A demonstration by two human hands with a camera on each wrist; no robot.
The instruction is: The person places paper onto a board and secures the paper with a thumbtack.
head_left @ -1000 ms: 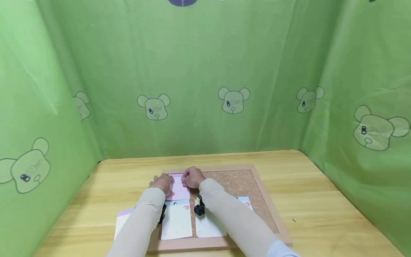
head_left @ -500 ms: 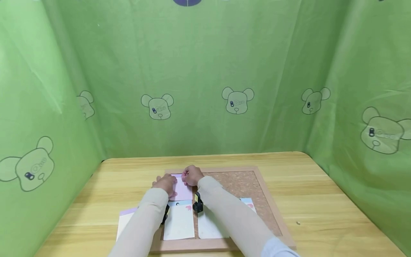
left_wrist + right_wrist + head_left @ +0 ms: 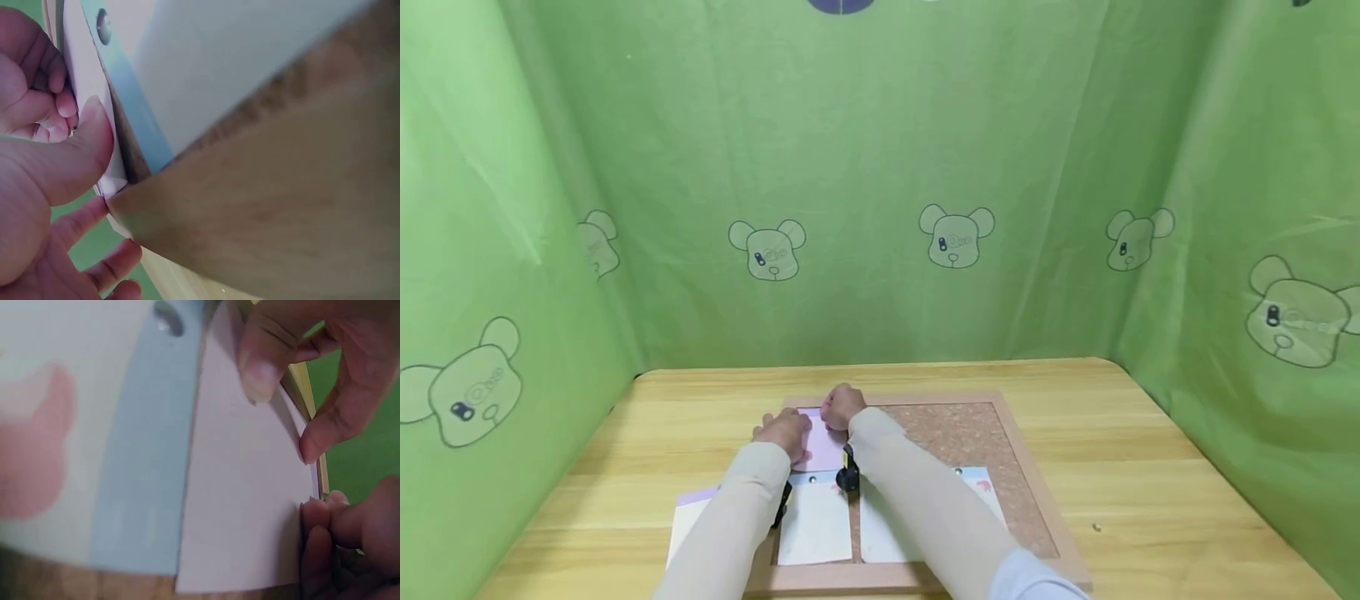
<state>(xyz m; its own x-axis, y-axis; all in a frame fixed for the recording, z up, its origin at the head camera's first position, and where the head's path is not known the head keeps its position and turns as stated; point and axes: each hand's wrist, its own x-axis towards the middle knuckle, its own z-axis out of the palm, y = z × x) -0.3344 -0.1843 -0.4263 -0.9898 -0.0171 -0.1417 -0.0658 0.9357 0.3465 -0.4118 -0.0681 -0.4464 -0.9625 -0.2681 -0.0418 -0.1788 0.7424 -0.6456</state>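
A pink-purple note sheet [image 3: 822, 448] lies at the upper left of a framed cork board [image 3: 955, 429]. My left hand [image 3: 784, 432] holds it flat: in the left wrist view the thumb [image 3: 90, 134] lies on the sheet and the other fingers reach to the wooden frame [image 3: 250, 206]. At the sheet's top edge, my right hand [image 3: 842, 407] has its fingertips curled together. A small metallic glint shows between them in the left wrist view, like a thumbtack, mostly hidden. Below, a blue-topped sheet [image 3: 815, 525] carries a silver thumbtack [image 3: 169, 319].
Another blue-topped sheet [image 3: 883, 529] lies on the board, partly under my right sleeve. To the left, a purple-topped sheet [image 3: 688, 517] rests on the wooden table [image 3: 1150, 467]. A tiny object [image 3: 1097, 527] sits right of the board. Green curtains [image 3: 880, 150] surround the table.
My right hand and forearm have shifted slightly left, with the wrist turned further over the sheet's top edge. The left hand stays on the sheet. The head view has moved a little.
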